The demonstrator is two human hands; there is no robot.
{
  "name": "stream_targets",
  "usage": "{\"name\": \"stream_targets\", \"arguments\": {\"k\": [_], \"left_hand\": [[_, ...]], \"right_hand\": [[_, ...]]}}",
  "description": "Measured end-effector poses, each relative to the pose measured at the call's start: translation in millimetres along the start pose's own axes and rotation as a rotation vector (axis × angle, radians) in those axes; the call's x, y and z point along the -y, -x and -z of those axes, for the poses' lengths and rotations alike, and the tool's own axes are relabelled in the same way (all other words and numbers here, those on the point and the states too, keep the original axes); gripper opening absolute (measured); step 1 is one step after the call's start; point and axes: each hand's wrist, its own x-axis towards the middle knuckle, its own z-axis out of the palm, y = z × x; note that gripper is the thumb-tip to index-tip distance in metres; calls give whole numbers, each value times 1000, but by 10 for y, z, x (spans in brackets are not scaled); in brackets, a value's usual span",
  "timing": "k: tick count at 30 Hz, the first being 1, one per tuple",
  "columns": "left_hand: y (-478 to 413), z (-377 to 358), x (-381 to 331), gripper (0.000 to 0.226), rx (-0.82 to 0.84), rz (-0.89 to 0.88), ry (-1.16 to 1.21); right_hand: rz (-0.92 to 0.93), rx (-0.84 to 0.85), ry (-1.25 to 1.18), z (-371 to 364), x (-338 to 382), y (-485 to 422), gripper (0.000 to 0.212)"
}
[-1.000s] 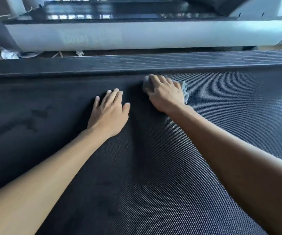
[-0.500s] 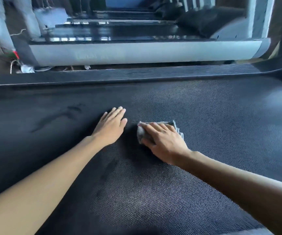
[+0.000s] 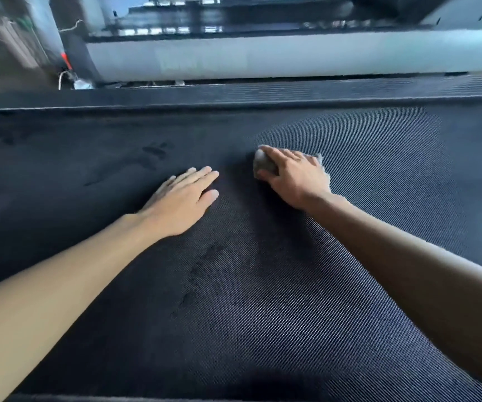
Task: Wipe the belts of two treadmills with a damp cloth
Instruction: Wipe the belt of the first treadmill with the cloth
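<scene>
Right hand (image 3: 295,177) fingers clamped over cloth (image 3: 264,166) on belt (image 3: 292,314); left hand (image 3: 181,203) flat, fingers together, at cloth's 8 o'clock.

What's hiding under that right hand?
A crumpled grey cloth lies under the right hand, on the black woven treadmill belt. Its bunched end and a frayed edge peek out; the hand covers the rest.

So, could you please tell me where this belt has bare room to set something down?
The belt is bare right of the right hand and cloth, up to the side rail. The near stretch between the forearms is free too, as is the part left of the left hand. Only the gap between the hands is tight.
</scene>
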Motion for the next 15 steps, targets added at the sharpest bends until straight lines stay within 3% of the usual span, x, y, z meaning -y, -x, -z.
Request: {"name": "stream_targets", "arguments": {"k": [4,8,12,15], "left_hand": [[-97,-106,-66,52,-73,28,13],[-488,-76,-17,50,-105,13,85],[-678,-61,124,45,-181,-79,114],[-664,-122,169,47,-171,-85,100]], "right_hand": [[-22,-47,15,-100,34,-82,52],[264,-64,-36,-117,328,525,57],[545,91,-125,-87,496,799,56],[407,40,-51,-50,246,328,57]]}}
